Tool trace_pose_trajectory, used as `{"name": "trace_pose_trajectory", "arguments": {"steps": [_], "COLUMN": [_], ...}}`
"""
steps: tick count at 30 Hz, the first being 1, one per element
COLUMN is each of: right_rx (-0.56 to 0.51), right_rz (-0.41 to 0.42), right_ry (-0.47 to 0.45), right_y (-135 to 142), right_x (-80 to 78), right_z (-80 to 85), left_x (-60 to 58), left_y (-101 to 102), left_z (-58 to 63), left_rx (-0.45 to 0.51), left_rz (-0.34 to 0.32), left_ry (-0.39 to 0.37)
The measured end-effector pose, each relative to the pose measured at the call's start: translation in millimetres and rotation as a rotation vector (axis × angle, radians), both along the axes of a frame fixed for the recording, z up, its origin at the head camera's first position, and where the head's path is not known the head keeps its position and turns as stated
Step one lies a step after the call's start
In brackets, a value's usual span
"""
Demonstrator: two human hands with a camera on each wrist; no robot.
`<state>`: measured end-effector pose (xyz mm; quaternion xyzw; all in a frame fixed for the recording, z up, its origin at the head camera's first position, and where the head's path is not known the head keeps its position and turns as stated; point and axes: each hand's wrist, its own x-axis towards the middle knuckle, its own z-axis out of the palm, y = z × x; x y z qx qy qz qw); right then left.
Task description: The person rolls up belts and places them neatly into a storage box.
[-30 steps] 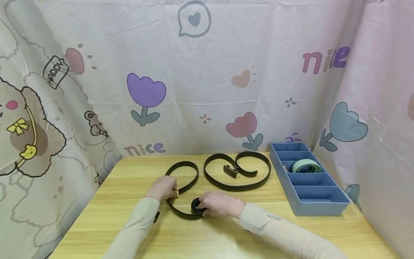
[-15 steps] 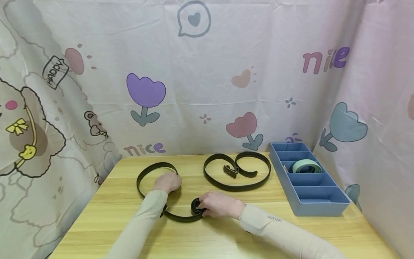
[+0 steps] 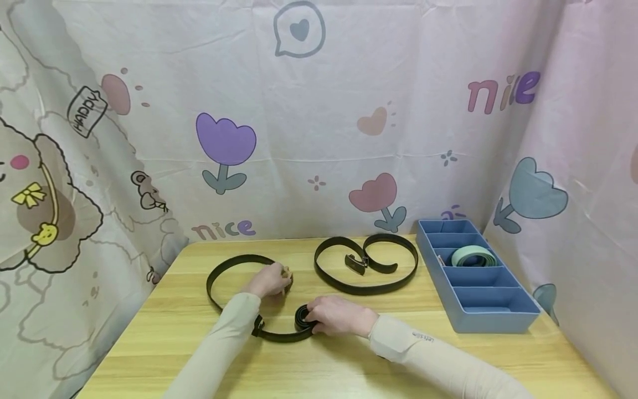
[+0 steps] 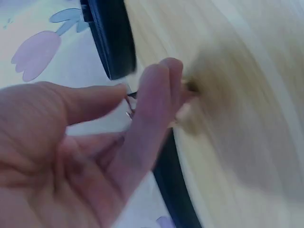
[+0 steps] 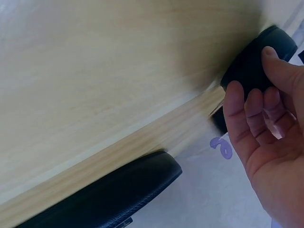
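Observation:
A black belt (image 3: 211,280) stands on edge on the table, its left part in a wide loop and its near end wound into a small roll. My right hand (image 3: 339,315) holds the roll (image 3: 301,318); in the right wrist view, thumb and fingertips lie against the black strap (image 5: 251,69). At the loop's far right, my left hand (image 3: 267,280) pinches the belt's end, where something gold-coloured shows. In the left wrist view that end is mostly hidden behind the fingers (image 4: 149,104). A small dark keeper (image 3: 258,326) sits on the strap near the left sleeve.
Another black belt (image 3: 366,290) with a dark buckle (image 3: 355,264) lies curled behind the right hand. A blue divided box (image 3: 493,322) stands at the right, with a rolled mint-green belt (image 3: 471,252) in one compartment. A patterned curtain (image 3: 319,138) hangs behind the table.
My left hand has moved right and farther from me with the belt's end. The belt's loop has swung left and widened. My right hand has stayed at the roll.

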<state>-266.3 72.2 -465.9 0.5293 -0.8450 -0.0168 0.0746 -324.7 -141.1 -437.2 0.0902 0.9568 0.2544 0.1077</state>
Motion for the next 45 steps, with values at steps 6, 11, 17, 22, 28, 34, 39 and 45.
{"name": "trace_pose_trajectory", "arguments": {"steps": [6,11,17,22,28,34,39,45], "right_rx": [-0.007,-0.014,-0.021,-0.031,-0.019,0.029,0.028,-0.039], "right_rz": [0.004,0.0,-0.035,-0.035,-0.031,0.025,0.045,0.024], "right_ry": [0.015,0.018,-0.013,-0.005,-0.009,-0.006,-0.02,-0.107], "right_y": [0.1,-0.2,-0.7,0.1,2.0,6.7,10.5,7.6], "right_x": [0.2,1.0,0.6,-1.1,-2.7,-8.9,-11.5,-6.7], "right_z": [-3.5,-4.1,-0.9,-1.6,1.2,6.5,6.9,2.5], "left_x": [0.4,11.5,30.5,47.2,56.3,53.3,54.9,64.3], "left_y": [3.8,7.8,15.5,20.3,25.8,27.0,30.8,39.3], "left_z": [-8.4,-7.1,1.8,3.1,-6.8,-18.3,-17.5,-19.8], "left_rx": [0.051,0.006,-0.046,-0.093,-0.154,-0.15,-0.105,-0.161], "left_rz": [-0.23,-0.352,-0.473,-0.531,-0.546,-0.578,-0.547,-0.442], "left_ry": [0.047,0.083,-0.06,-0.115,0.052,0.18,0.235,0.349]}}
